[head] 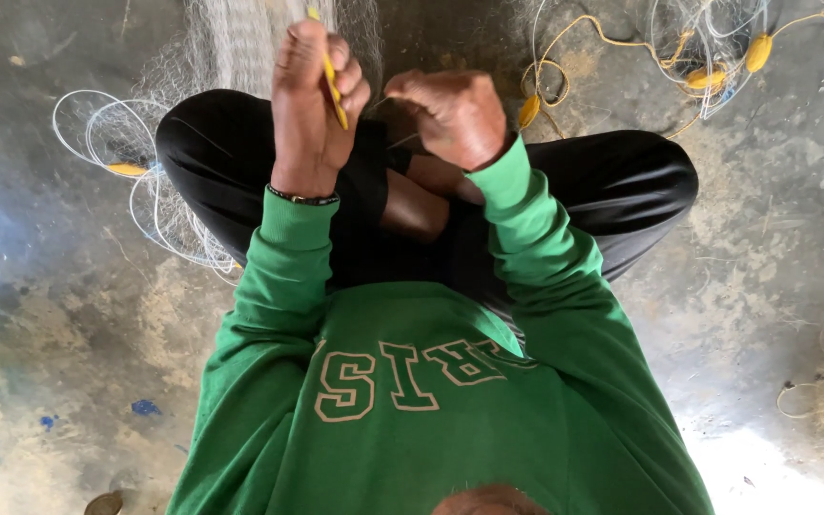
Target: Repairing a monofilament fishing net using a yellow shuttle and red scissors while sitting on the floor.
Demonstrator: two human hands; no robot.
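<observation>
The left hand (312, 100) has its grip closed around a yellow netting needle (333, 81); the right hand (452, 114) is clenched, pinching thin line beside the fishing net (231, 43).

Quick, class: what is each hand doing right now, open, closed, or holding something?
Left hand: closed, fingers gripping a yellow netting needle.
Right hand: closed in a fist; it seems to pinch fine net twine, hard to tell.

Green sweatshirt (412, 401), black trousers (612, 181), yellow netting needle (334, 86), white net (231, 43), grey floor (50, 315)
</observation>
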